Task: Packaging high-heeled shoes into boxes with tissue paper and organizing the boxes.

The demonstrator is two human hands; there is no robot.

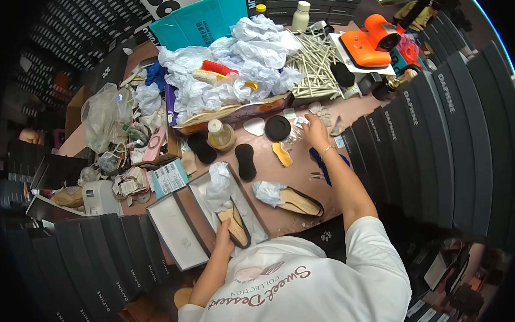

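Note:
My left hand (pixel 225 237) grips the side of a dark-edged shoe (pixel 233 225) with a tan insole. White tissue paper (pixel 218 188) is stuffed in its toe, and it lies over the open shoebox (pixel 254 212). To the right, the matching shoe (pixel 299 202) rests on the table with tissue in its toe. Farther off, my right hand (pixel 315 130) reaches across the table, its fingers closed at a small white-and-green packet (pixel 300 122). A round black tin (pixel 278 128) sits just left of that hand. The shoebox lid (pixel 175 229) lies left of the box.
A carton (pixel 236 116) heaped with crumpled tissue spans the back, beside a pile of pale sticks (pixel 315 63). An orange device (pixel 372 43) stands at the back right. Stacked dark shoeboxes (pixel 417 138) line the right. A glue jar (pixel 220 135) and black pads (pixel 245 162) occupy the middle.

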